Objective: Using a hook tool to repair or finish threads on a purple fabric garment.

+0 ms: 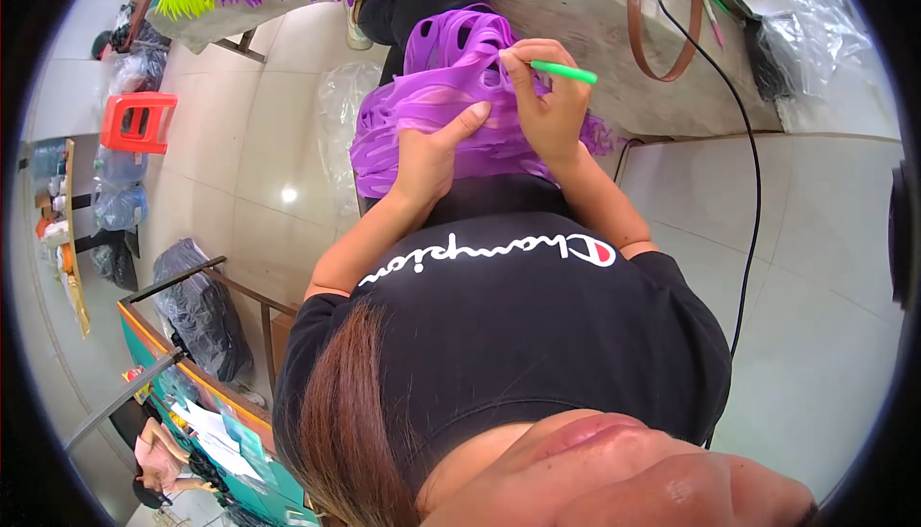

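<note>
Tiled floor (283, 124) | purple mesh (422, 95) gripped in left hand (430, 151) | beneath right hand (551, 105) gripping green tool (568, 71)

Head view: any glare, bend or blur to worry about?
Head view: small white glare spot on the glossy beige tile floor, left of centre; head view: pale grey worktable bows along its edge, corners black; head view: bare left hand, bare right hand and purple slitted material look fairly sharp.
</note>
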Demonstrator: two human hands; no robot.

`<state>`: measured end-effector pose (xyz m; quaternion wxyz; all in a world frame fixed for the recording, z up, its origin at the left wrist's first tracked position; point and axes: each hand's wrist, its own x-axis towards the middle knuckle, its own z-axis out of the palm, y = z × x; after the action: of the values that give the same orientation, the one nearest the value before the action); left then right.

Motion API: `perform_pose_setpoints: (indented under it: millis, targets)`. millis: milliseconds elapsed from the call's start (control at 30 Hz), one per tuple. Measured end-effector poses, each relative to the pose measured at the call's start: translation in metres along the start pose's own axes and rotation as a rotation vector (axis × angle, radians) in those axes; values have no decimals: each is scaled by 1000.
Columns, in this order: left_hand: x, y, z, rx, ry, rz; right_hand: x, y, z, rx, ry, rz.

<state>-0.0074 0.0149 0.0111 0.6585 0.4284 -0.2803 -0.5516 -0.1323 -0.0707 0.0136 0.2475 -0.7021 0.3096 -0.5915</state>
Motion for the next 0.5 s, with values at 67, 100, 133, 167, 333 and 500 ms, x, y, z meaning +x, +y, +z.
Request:
perform_pose_setpoints:
  millis: [67, 100, 133, 167, 333, 500]
  targets:
    - [-1, 4, 4, -32, 20, 25, -3, 0, -6, 123, -78, 124]
    - [-2, 5, 4, -64, 40, 48, -4, 2, -10, 375, -115, 286]
    - [-2, 5, 4, -65, 42, 46, -5, 4, -13, 627, -150, 449]
    - [-2, 5, 4, -66, 44, 31, -6, 6, -15, 624, -186, 442]
    - [1, 2, 4, -76, 29, 60, -9, -2, -8, 632, -182, 464]
    - [1, 4, 3, -101, 88, 30, -10, -4, -7, 643, -185, 480]
